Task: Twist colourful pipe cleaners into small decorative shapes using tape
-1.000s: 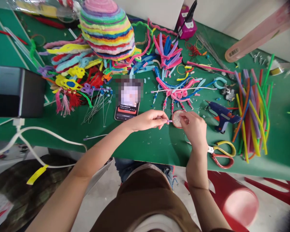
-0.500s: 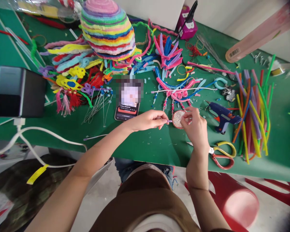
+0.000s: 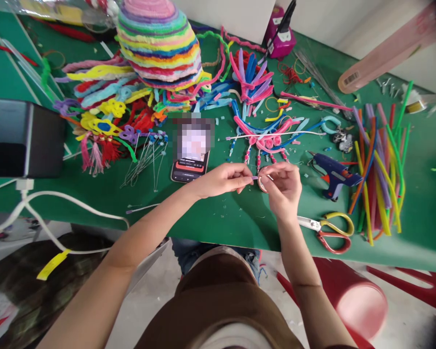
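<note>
In the head view my left hand [image 3: 232, 179] is closed in a pinch on a small purple piece [image 3: 255, 178] that sticks out between thumb and forefinger. Just right of it, my right hand [image 3: 284, 189] has thumb and forefinger brought together close to the purple piece; whatever tiny thing they hold is too small to make out. Beneath the right fingers sits a round, red-rimmed dish [image 3: 260, 185], mostly hidden. Beyond the hands lies a pink and blue fuzzy-stem ornament [image 3: 265, 141] with hanging beaded strands [image 3: 247, 154]. A white cord [image 3: 276, 135] crosses it.
To the right lie a blue glue gun [image 3: 332, 174], scissors [image 3: 334, 228] and a bundle of coloured fuzzy stems [image 3: 381, 169]. A phone [image 3: 189, 165] rests left of the hands. A striped hat-like piece [image 3: 160, 43] and a black box [image 3: 25, 138] with a white cable stand farther left.
My right hand has moved left from over the bead dish toward the left hand's fingertips, covering more of the dish. My left hand has stayed nearly still, pinching the purple piece.
</note>
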`<action>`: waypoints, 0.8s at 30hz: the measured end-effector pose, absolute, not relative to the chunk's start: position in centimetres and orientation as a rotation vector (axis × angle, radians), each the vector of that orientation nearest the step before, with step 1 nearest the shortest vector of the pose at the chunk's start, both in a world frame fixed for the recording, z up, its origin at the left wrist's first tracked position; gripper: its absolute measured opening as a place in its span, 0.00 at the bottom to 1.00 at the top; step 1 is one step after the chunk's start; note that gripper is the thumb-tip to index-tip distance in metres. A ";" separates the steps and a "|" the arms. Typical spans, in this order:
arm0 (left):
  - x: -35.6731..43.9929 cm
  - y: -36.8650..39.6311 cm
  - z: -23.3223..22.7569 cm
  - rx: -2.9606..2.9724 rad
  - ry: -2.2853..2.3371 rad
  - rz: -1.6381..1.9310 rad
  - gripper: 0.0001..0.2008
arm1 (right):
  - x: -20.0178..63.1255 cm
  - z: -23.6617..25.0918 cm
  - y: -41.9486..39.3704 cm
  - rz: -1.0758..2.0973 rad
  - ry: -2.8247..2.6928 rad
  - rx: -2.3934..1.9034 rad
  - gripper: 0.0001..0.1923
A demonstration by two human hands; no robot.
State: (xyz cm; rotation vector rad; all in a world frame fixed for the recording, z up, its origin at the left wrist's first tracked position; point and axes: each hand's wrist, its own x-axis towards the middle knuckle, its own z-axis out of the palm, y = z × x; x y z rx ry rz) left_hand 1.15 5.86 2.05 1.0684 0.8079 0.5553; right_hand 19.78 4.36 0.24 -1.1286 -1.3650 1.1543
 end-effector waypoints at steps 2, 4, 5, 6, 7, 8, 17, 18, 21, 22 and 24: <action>1.2 5.8 2.2 1.065 0.801 0.570 0.11 | 19.3 0.0 4.2 1.169 -1.303 -1.100 0.14; 1.2 5.8 2.4 1.063 0.804 0.582 0.11 | 18.9 0.0 4.0 1.185 -1.265 -1.095 0.15; 1.2 5.8 2.5 1.062 0.806 0.588 0.11 | 18.9 0.0 4.0 1.190 -1.249 -1.093 0.15; 1.2 5.8 2.5 1.061 0.804 0.594 0.11 | 18.8 0.1 3.9 1.193 -1.234 -1.087 0.15; 1.2 5.8 2.5 1.060 0.797 0.598 0.11 | 18.8 0.1 3.9 1.195 -1.222 -1.079 0.15; 1.2 5.7 2.5 1.058 0.789 0.603 0.12 | 18.8 0.1 3.9 1.196 -1.213 -1.075 0.15; 1.2 5.7 2.4 1.068 0.786 0.590 0.13 | 18.8 0.1 3.9 1.125 -1.272 -1.073 0.16; 1.2 5.7 2.4 1.071 0.784 0.589 0.12 | 18.7 0.1 3.9 1.129 -1.266 -1.056 0.16; 1.2 5.7 2.4 1.078 0.790 0.577 0.12 | 18.6 0.3 3.9 1.142 -1.241 -0.987 0.15; 1.2 5.7 2.3 1.081 0.794 0.571 0.12 | 18.6 0.4 3.9 1.141 -1.241 -0.969 0.15; 1.2 5.6 2.3 1.091 0.798 0.563 0.12 | 18.5 0.5 3.9 1.120 -1.264 -0.953 0.15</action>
